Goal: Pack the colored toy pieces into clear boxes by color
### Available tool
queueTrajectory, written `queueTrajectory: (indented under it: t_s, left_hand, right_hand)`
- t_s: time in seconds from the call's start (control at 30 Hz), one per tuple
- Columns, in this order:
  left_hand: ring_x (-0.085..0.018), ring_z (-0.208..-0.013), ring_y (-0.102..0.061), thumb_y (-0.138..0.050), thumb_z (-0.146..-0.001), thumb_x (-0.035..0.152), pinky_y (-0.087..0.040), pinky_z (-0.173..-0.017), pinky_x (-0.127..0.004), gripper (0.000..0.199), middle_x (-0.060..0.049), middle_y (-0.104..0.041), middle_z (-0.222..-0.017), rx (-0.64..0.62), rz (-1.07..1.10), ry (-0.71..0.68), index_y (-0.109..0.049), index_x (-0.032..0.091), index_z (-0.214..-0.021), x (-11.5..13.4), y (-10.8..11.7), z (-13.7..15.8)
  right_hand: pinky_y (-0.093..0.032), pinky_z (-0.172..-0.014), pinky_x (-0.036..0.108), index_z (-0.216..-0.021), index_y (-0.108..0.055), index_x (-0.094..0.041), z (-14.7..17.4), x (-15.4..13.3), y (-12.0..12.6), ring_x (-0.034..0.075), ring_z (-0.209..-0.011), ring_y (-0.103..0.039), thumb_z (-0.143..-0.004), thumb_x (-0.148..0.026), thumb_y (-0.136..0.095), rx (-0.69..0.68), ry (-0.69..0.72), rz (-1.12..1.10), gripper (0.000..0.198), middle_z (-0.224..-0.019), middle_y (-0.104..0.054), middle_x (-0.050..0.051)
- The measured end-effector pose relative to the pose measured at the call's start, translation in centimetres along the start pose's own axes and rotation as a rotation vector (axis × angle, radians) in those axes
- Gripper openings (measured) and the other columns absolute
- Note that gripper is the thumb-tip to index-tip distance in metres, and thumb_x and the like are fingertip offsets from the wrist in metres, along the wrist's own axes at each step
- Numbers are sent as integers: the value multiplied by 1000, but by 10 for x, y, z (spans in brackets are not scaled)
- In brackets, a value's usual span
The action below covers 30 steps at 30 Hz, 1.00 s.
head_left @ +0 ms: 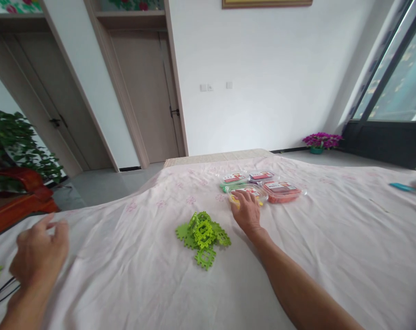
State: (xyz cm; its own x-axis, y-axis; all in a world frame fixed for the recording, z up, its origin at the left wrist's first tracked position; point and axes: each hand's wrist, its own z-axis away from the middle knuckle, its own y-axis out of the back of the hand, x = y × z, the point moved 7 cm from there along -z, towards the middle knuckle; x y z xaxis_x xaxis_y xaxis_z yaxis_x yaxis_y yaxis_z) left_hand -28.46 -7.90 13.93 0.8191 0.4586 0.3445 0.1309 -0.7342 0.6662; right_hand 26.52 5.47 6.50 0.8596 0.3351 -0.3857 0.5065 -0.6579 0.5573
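Slightly parted fingers of the right hand [247,211] lie over the yellow box [262,195]; I can't tell if they grip. The left hand [39,252] hovers half-open, apparently empty. Three more boxes [281,190] sit bunched, seemingly for easy reach, beyond heaped green pieces [204,234].

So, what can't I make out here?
In the head view:
Yellow-filled tub: partly covered by the right hand, so any grip is unclear.
Label on the red-filled tub: print too small.
Wall frame: cut off by the top edge.
Lower green pieces: partly hidden under others.
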Motion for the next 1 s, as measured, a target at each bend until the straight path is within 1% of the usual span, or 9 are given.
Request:
queueTrajectory:
  t_s: [0.1, 0.2, 0.3, 0.4, 0.47, 0.53, 0.7, 0.9, 1.0]
  left_hand:
    - [-19, -81, -59, -45, -87, 39, -52, -86, -48, 33, 3, -62, -97, 139, 230, -133, -56, 33, -117, 59, 29, 14]
    - [-15, -76, -58, -50, -86, 39, -52, -83, -36, 31, 2, -63, -104, 28, 488, -252, -61, 29, -114, 116, 34, 34]
    - [-15, -79, -62, -53, -84, 40, -53, -71, -29, 33, -2, -65, -110, -348, 675, -322, -64, 25, -111, 166, 3, 64]
    - [-18, -93, -65, -55, -82, 36, -54, -76, -31, 38, -6, -65, -117, -618, 779, -396, -62, 22, -117, 209, -35, 103]
    - [-22, -111, -61, -61, -78, 33, -51, -91, -35, 49, -9, -62, -125, -724, 822, -457, -57, 20, -124, 235, -57, 130]
    - [-26, -126, -51, -70, -70, 34, -40, -106, -42, 66, -12, -55, -136, -733, 823, -498, -51, 18, -131, 256, -73, 152]
    - [-33, -139, -34, -76, -59, 39, -30, -113, -46, 100, -23, -37, -148, -704, 776, -441, -29, 9, -142, 291, -96, 184]
    - [-31, -126, -50, -73, -63, 39, -42, -102, -41, 100, -21, -47, -137, -547, 844, -284, -19, 12, -143, 296, -100, 192]
    - [-30, -120, -54, -72, -67, 39, -44, -100, -40, 94, -17, -51, -130, -477, 840, -292, -21, 15, -143, 293, -97, 191]
  right_hand:
    - [-34, -92, 41, -105, -69, -25, 1, 10, -4, 28, -109, -48, -82, -30, -64, -74, 22, 165, 24, -112, -66, 7]
    - [-33, -90, 39, -100, -71, -27, 2, 13, -7, 26, -105, -51, -86, -31, -62, -120, 51, 204, 18, -104, -68, 5]
    - [-31, -91, 39, -99, -73, -28, 2, 11, -4, 24, -102, -52, -89, -32, -59, -79, 58, 163, 17, -102, -70, 4]
    - [-32, -93, 38, -101, -72, -29, 3, 4, 1, 24, -103, -54, -91, -35, -57, 1, 38, 62, 19, -105, -70, 3]
    - [-35, -93, 38, -102, -72, -29, 4, -4, 1, 23, -102, -56, -91, -37, -56, 47, 25, -32, 22, -106, -70, 3]
    - [-37, -93, 38, -102, -73, -28, 5, -14, 1, 22, -100, -58, -92, -39, -55, 76, 25, -135, 23, -106, -70, 4]
    - [-43, -92, 40, -101, -72, -28, 12, -47, -2, 21, -98, -61, -91, -35, -57, 67, 66, -413, 20, -103, -71, 4]
    - [-40, -101, 43, -103, -70, -27, 24, -82, -2, 20, -98, -62, -89, -28, -59, -16, 158, -638, 17, -102, -70, 4]
    - [-44, -97, 39, -103, -68, -25, 25, -93, -1, 21, -101, -61, -88, -32, -59, -99, 173, -672, 19, -104, -68, 5]
